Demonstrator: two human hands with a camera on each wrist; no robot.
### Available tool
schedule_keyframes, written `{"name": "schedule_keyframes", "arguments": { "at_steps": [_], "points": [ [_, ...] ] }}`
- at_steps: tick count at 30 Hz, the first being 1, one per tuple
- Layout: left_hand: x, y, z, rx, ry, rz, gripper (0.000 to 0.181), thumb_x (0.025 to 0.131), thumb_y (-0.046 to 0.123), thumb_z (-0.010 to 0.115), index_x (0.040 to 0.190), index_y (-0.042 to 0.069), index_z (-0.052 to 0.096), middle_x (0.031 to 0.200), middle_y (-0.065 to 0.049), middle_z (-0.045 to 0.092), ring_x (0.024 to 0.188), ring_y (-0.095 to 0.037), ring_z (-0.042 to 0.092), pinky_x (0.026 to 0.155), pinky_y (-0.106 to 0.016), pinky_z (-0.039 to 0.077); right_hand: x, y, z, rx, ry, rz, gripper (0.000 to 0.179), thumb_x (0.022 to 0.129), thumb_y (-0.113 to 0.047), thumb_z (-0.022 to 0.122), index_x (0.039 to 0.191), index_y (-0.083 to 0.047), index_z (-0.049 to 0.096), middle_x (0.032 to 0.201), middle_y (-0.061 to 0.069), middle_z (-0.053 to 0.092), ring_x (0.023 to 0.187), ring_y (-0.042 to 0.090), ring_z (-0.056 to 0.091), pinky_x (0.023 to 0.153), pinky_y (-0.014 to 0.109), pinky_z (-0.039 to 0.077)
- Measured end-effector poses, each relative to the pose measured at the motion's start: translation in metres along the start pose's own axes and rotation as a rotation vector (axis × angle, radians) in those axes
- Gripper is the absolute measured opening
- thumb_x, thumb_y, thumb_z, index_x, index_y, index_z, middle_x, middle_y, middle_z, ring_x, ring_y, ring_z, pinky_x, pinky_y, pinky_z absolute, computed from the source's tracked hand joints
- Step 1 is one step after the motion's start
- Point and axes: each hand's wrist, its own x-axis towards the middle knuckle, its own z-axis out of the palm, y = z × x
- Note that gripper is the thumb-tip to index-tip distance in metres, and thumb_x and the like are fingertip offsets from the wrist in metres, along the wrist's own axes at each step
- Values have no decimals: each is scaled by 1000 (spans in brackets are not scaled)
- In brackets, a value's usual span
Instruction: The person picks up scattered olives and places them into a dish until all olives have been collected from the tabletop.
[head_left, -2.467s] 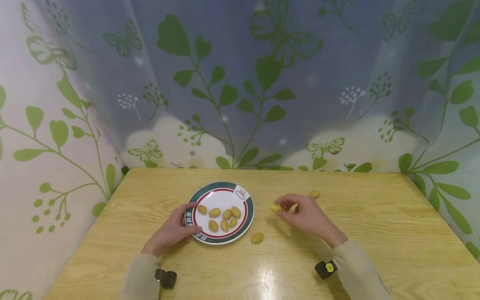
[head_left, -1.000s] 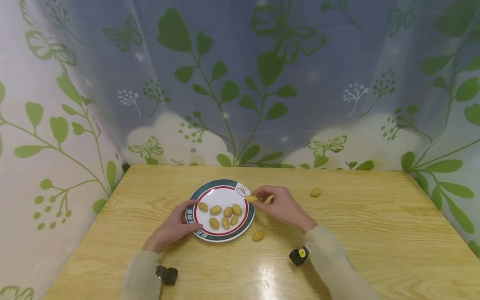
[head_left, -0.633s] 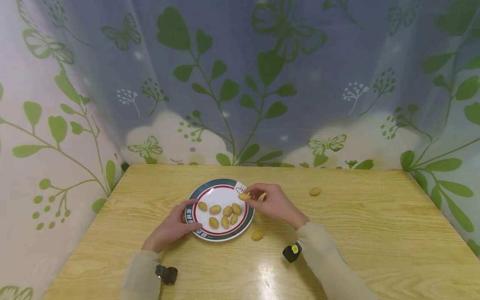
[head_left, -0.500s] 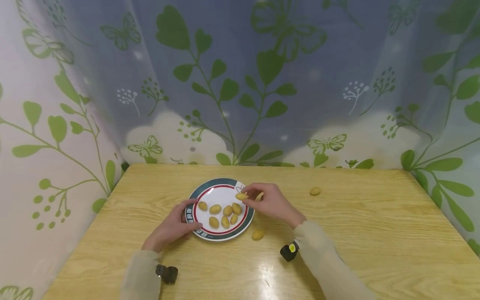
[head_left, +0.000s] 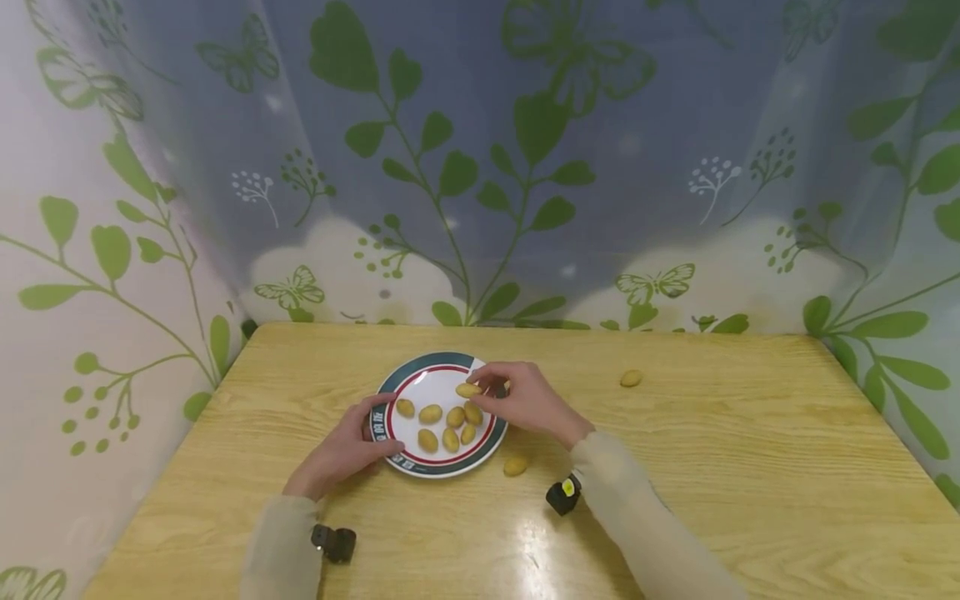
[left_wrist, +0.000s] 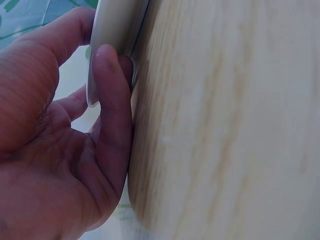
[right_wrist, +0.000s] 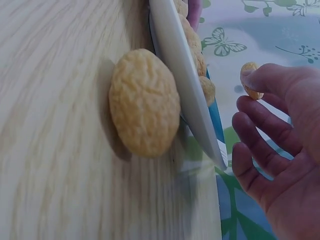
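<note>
A white plate (head_left: 435,385) with a green rim and red ring lies on the table, with several wrinkled, walnut-like yellow-brown ovals (head_left: 428,440) on it. My left hand (head_left: 341,442) grips its left rim; the left wrist view shows fingers on both sides of the plate edge (left_wrist: 119,25). Over the plate's upper right part, my right hand (head_left: 528,398) pinches one walnut-like oval (head_left: 468,390) between thumb and fingertips. In the right wrist view that oval (right_wrist: 252,82) is held above the plate (right_wrist: 192,92), the other fingers loosely bent.
On the wooden table (head_left: 712,467), one loose oval (head_left: 515,466) lies by the plate's lower right edge, large in the right wrist view. Another oval (head_left: 631,378) lies farther back on the right. A leaf-and-butterfly patterned curtain (head_left: 480,208) hangs behind the table.
My right hand has carried the pinched oval leftward from the table's right side to over the plate. The left hand stays on the rim, and the ovals on the plate lie as before.
</note>
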Motion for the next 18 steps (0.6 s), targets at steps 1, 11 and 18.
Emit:
{"name": "schedule_keyframes", "arguments": {
  "at_steps": [1,11,18],
  "points": [
    [0,0,0,-3,-2,-1,80,89,29,80,156,21,38,155,-20,33,126,-33,48,106,-46,45,1,-1,1,1,-3,1,20,91,-17,77,111,-13,75,95,2,74,84,11,63,74,23,51],
    [0,2,0,-6,-1,2,80,89,26,79,156,18,37,160,-21,31,138,-36,38,119,-55,32,10,-4,12,-3,-24,-19,19,92,-16,76,110,-12,75,92,2,73,85,10,65,76,23,53],
    [-1,3,0,-3,-4,-16,81,90,27,80,157,18,36,156,-19,34,130,-34,43,106,-45,40,15,-3,18,-4,-30,8,20,92,-17,76,111,-12,75,95,2,74,89,10,65,78,23,53]
  ]
}}
